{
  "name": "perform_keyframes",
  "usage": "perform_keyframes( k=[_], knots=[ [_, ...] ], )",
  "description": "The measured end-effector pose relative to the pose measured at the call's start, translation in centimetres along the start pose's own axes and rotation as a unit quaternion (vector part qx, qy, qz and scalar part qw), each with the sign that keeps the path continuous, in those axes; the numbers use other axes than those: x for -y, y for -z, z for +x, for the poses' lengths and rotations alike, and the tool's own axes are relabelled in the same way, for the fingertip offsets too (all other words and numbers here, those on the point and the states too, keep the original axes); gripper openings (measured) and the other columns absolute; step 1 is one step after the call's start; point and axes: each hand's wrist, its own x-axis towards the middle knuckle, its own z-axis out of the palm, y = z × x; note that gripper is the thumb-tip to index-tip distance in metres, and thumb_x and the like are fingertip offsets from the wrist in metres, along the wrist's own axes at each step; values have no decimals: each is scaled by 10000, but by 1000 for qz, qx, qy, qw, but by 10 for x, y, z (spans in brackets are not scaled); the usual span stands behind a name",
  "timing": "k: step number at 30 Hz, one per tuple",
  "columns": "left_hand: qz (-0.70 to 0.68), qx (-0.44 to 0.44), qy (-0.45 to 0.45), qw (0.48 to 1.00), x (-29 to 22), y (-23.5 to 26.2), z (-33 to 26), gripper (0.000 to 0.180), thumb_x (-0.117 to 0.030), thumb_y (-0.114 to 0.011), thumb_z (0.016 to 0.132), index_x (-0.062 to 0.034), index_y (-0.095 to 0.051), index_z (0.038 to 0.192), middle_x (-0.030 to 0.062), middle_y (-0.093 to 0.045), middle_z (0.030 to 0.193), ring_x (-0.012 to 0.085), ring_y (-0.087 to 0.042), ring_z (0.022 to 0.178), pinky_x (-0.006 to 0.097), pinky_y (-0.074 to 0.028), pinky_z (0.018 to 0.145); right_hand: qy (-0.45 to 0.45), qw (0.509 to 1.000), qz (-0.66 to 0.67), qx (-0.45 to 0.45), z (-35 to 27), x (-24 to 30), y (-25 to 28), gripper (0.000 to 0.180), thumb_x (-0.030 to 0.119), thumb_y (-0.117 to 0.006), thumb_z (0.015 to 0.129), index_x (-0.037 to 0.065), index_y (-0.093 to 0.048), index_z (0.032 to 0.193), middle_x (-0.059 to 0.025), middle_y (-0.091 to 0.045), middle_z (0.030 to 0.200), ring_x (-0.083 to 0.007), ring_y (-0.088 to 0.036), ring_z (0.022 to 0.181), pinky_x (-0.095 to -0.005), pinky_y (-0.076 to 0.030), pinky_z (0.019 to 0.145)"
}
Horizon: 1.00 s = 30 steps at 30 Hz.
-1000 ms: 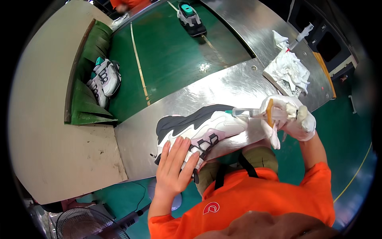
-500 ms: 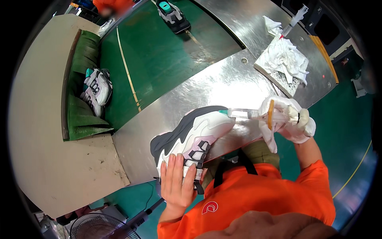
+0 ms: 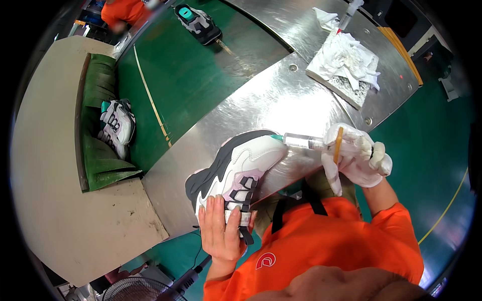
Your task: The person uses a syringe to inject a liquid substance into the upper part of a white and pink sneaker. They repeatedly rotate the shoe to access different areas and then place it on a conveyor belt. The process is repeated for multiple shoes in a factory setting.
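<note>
A white, pink and black sneaker (image 3: 249, 155) lies on its side on the metal table, its dark sole turned away from me. My left hand (image 3: 221, 228) is wrapped round its heel and ankle end, fingers over the upper. In a white glove, my right hand (image 3: 357, 158) grips a clear syringe (image 3: 304, 141) with a rubber band or yellowish strip on it. The syringe's green tip touches or nearly touches the toe edge, where sole meets upper; exact contact is too small to tell.
Beyond the metal table (image 3: 273, 95) runs a green conveyor belt (image 3: 165, 75) carrying another sneaker (image 3: 198, 24). More sneakers (image 3: 118, 128) sit by a green flap curtain (image 3: 98, 78) at left. Crumpled white cloth (image 3: 346, 60) covers a block at right, a second syringe (image 3: 347, 17) beside it. A fan (image 3: 138, 291) stands lower left.
The whole view has shifted a little. The syringe tip has moved slightly along the toe edge toward the sole side. Both hands keep their grips.
</note>
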Motion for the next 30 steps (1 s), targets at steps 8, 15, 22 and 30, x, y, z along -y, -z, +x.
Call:
perform_keyframes(
  k=[8, 15, 22, 30],
  knots=[
    [-8, 9, -7, 1000, -1, 1, -1, 526, -246, -828, 779, -55, -560, 1190, 279, -612, 1245, 456, -625, 1118, 549, -492, 945, 44, 999, 5, -19, -14, -15, -3, 1068, 499, -820, 539, -105, -399, 1312, -294, -601, 886, -364, -644, 590, -392, -572, 524],
    [-10, -4, -3, 1000, -2, -1, -1, 470, -234, -810, 795, -66, -587, 1173, 268, -637, 1214, 430, -633, 1121, 522, -483, 970, 39, 997, -11, -59, -20, -17, -12, 1067, 518, -816, 552, -78, -400, 1333, -277, -598, 877, -360, -644, 598, -377, -567, 531],
    [-10, -14, -1, 1000, -3, -4, -3, 449, -239, -802, 804, -77, -606, 1174, 251, -652, 1203, 413, -642, 1112, 507, -477, 986, 53, 995, -27, -83, -24, -18, -23, 1054, 541, -805, 574, -63, -402, 1337, -275, -591, 894, -346, -637, 600, -378, -569, 541],
    [-16, -23, 0, 1000, -3, -5, -3, 434, -236, -792, 815, -72, -616, 1176, 253, -654, 1198, 412, -639, 1123, 510, -479, 981, 51, 990, -56, -123, -24, -16, -44, 1027, 551, -839, 586, -43, -434, 1318, -252, -602, 895, -330, -641, 619, -378, -574, 562]
  ],
)
